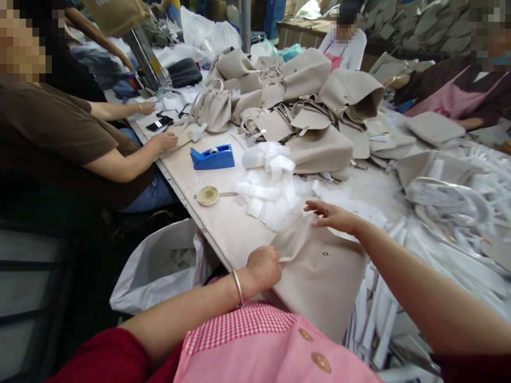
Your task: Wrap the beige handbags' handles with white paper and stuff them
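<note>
The table (231, 234) has a flat, pale top with a hard straight edge. Across its far part lies a broad heap of beige bags (319, 146), smooth and leather-like, some boxy, others slumped, with looped handles. Below the near edge a white sack (154, 266) of crinkled sheeting gapes open, with pale scraps inside. Thin, crumpled white wrapping (271, 183) sits in soft folds on the tabletop, near an angular, glossy blue tape dispenser (213, 158) and a flat round roll (208, 195) with a yellowish face.

The beige bag (323, 284) is a wide, supple, matte piece, mostly flat, its upper left part lifted into a thin, creased fold. One small diamond-shaped metal fitting (325, 254) shows on it.

This bag lies at the near edge of the table, in front of the person's body and between the two hands. The left hand (264, 266) has its fingers curled closed, pinching the fold's lower left edge. The right hand (333, 217) is at the upper edge, fingers loosely spread and slightly bent; whether their tips touch the material I cannot tell
</note>
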The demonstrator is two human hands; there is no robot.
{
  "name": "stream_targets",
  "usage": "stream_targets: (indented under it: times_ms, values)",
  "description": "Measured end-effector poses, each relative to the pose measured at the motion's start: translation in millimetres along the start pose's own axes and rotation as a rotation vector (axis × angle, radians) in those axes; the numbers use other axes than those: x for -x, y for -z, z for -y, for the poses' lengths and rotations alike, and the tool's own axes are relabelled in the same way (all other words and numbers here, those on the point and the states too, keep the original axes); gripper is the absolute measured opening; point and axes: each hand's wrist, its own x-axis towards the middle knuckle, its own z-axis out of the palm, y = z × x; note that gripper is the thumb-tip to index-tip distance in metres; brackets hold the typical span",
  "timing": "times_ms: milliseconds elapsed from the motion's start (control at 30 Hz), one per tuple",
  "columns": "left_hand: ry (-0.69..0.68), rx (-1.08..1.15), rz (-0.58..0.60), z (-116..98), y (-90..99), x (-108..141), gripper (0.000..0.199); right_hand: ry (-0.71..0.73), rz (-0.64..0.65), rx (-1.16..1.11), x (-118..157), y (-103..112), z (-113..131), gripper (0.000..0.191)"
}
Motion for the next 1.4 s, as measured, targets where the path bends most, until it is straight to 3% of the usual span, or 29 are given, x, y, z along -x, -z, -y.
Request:
stream_targets:
  times_ms: [100, 200, 300, 400, 533, 700, 767, 933, 1033, 1100, 1200, 1267, 1333, 1400]
  values:
    - [0.054, 0.09, -0.054, 5.2, -2.8, 2.3, 0.029, -0.099, 0.16, 0.098, -8.8, 0.8, 0.2, 0.073]
    - [0.14, 0.206, -0.12, 11.7, -5.9, 6.4, 0.029, -0.203, 0.176, 0.049, -11.1, -6.8, -1.7, 0.047]
    - [0.214, 0.273, -0.146, 19.2, -9.1, 9.2, 0.032, -0.223, 0.094, 0.041, -11.5, -16.3, -5.4, 0.037]
    - [0.26, 0.248, -0.092, 26.2, -5.5, 6.5, 0.032, -0.153, -0.01, 0.264, -15.5, -28.4, -7.1, 0.037]
    - [0.264, 0.099, 0.059, 25.2, 20.7, -4.3, 0.034, -0.081, -0.143, 0.546, -19.1, -47.1, -7.7, 0.035]
    - [0.205, 0.026, 0.174, -3.8, 50.3, -33.9, 0.059, -0.104, -0.273, 0.632, -20.1, -69.1, -29.6, 0.039]
    - [0.208, 0.032, 0.163, -12.2, 48.1, -53.4, 0.067, -0.105, -0.314, 0.65, -24.9, -75.7, -41.9, 0.039]
    - [0.058, 0.033, 0.148, -6.9, 25.7, -89.6, 0.057, -0.017, -0.372, 0.646, -27.5, -72.6, -51.3, 0.039]
    - [-0.025, -0.072, 0.126, -2.1, 16.0, -95.4, 0.06, 0.089, -0.627, 0.687, -0.4, -56.0, -47.8, 0.046]
    - [-0.049, -0.195, 0.119, -3.5, 12.5, -95.4, 0.06, 0.08, -0.804, 0.672, 36.0, -49.2, -47.2, 0.056]
    - [-0.166, -0.384, 0.01, -7.9, 11.3, -95.6, 0.049, -0.214, -0.965, 0.425, 104.7, -64.7, -47.4, 0.065]
    - [-0.415, -0.45, -0.044, -10.0, 13.5, -99.4, 0.046, -0.458, -0.956, 0.112, 142.8, -92.0, -44.2, 0.069]
    - [-0.733, -0.456, 0.046, -12.8, 18.0, -106.0, 0.042, -0.554, -0.861, -0.156, 165.7, -122.9, -37.3, 0.064]
    - [-0.781, -0.463, 0.137, -18.7, 25.4, -113.3, 0.04, -0.547, -0.787, -0.221, 174.6, -147.9, -28.4, 0.051]
